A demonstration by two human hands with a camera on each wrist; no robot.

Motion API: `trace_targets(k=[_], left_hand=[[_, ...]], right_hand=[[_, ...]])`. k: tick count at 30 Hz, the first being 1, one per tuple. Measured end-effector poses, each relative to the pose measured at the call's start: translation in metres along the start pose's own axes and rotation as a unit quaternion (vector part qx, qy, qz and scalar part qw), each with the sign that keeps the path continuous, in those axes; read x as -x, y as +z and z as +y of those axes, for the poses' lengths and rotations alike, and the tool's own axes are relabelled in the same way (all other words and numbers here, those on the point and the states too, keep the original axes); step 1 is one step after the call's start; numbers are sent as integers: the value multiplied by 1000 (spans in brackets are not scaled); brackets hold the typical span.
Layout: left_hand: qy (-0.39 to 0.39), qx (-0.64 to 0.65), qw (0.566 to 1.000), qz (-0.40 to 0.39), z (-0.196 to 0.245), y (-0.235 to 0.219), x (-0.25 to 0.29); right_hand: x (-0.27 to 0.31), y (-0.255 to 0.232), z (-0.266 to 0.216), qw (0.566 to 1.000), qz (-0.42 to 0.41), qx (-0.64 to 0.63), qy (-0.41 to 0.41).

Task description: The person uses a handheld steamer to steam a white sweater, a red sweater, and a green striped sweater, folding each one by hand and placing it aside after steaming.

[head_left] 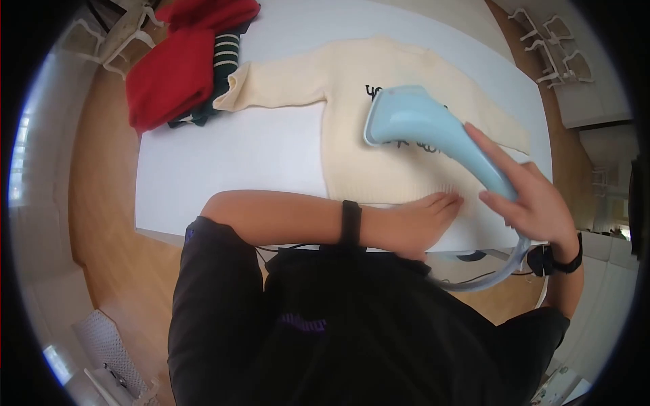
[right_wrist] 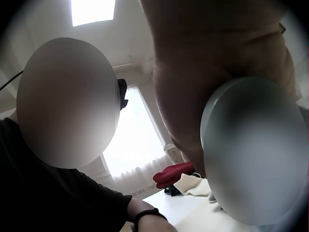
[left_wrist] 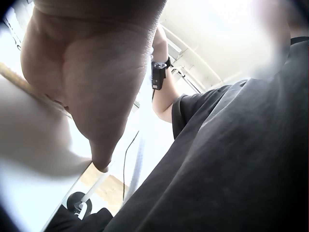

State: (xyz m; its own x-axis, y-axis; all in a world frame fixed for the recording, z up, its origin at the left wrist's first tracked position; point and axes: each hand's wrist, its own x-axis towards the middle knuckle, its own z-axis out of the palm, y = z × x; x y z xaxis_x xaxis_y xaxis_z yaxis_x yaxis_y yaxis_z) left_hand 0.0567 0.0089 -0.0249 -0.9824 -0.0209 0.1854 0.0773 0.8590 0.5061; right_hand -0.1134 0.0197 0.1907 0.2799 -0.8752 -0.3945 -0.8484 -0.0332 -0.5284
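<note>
A cream sweater with dark lettering lies spread on the white table. My right hand grips the handle of a light blue garment steamer. The steamer's head overlaps the lettering on the sweater's front, and its hose runs down from the handle. My left hand reaches across my body to the bottom hem, fingertips at the ribbing and thumb held apart from them. In the right wrist view the steamer fills the lower right and hides most of the sweater.
Folded red garments and a dark green striped one are piled at the table's far left corner, beside the sweater's sleeve. The grey hose loops past the table's front edge near my body. White chairs stand beyond the table.
</note>
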Motion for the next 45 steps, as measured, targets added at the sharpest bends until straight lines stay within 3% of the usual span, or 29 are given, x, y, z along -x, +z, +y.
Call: trace_targets(k=[3,5,9,12,14,16,23,25,26,28,32,34,38,41,43,45], left_hand=[[18,-28,999,14,-1,-2,1],[6,-14,1000,-25,2,-8,0],[14,11,999,-41,2,-8,2],[4,77,995,-64,-3,-5,1],[19,61,997,52,-2,-3,4],[30,55,997,48,-4,1,2],[25,127,991,-18,-7,-4,2],[36,116,993,9,-6,-8,2],[32,79,996,-14,-5,-8,1],[27,42,998,-32,-5,-8,0],[28,22,998,-42,-4,-11,-1],[27,19,998,-60,-3,-11,-1],[36,15,998,-49,-3,-9,0],[44,7,999,-29,-6,-3,1],[50,7,998,-28,-6,-2,2],[51,6,999,-19,-5,-3,1]], right_hand=[[13,15,-1,999,-43,27,-6],[10,21,1,997,-62,37,-14],[-18,30,-8,997,-56,-5,-50],[-49,24,-17,992,-99,67,-50],[-68,23,-16,990,-100,66,-70],[-76,22,-18,986,-113,73,-95],[-27,24,-10,994,-91,41,-49],[-1,26,7,995,4,12,-104],[10,22,11,994,0,15,-105],[29,13,15,999,-47,-9,3],[42,21,36,998,-51,2,28],[42,28,38,999,-16,-20,39],[12,27,38,999,39,34,9],[-22,6,35,995,30,90,-22],[-43,-11,25,992,-21,124,10],[-64,-20,18,994,-18,103,20]])
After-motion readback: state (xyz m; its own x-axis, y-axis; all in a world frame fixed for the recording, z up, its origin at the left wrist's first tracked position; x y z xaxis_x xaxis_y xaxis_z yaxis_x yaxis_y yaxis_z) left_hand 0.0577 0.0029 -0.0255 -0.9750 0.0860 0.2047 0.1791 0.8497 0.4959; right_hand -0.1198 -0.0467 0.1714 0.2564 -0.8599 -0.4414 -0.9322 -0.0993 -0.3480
